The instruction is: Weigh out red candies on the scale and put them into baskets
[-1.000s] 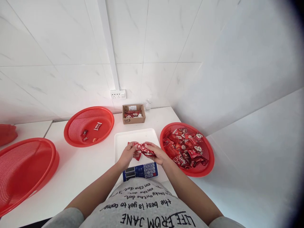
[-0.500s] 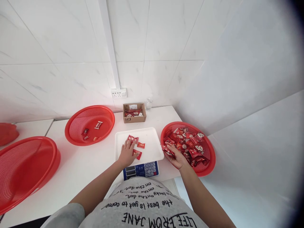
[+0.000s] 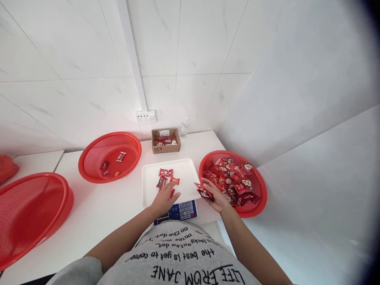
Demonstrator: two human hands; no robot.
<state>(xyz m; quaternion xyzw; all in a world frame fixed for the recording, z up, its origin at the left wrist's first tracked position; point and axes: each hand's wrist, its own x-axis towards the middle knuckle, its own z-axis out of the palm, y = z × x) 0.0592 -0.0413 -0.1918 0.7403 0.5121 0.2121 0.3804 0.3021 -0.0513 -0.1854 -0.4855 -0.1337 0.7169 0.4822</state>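
A white tray (image 3: 188, 170) rests on a blue-panelled scale (image 3: 185, 210), with several red wrapped packets (image 3: 166, 173) lying in its left half. Over the tray's front left part is my left hand (image 3: 165, 199), fingers spread, beside the packets and partly covering one. My right hand (image 3: 216, 196) is closed on red packets (image 3: 204, 192) between the tray's right edge and a red basket (image 3: 263, 202) heaped with similar packets. How many packets my right hand holds is hard to tell.
A cardboard box (image 3: 166, 148) of packets stands behind the tray, with a clear object (image 3: 183, 130) beside it. To the left is a red basket (image 3: 135, 160) with a few packets. Another red basket (image 3: 63, 206) stands at the far left, near a red item (image 3: 7, 168).
My left hand has drawn back toward me over the tray, uncovering a dark red packet. My right hand has moved slightly left, away from the full basket, with its packets. The view has shifted slightly.
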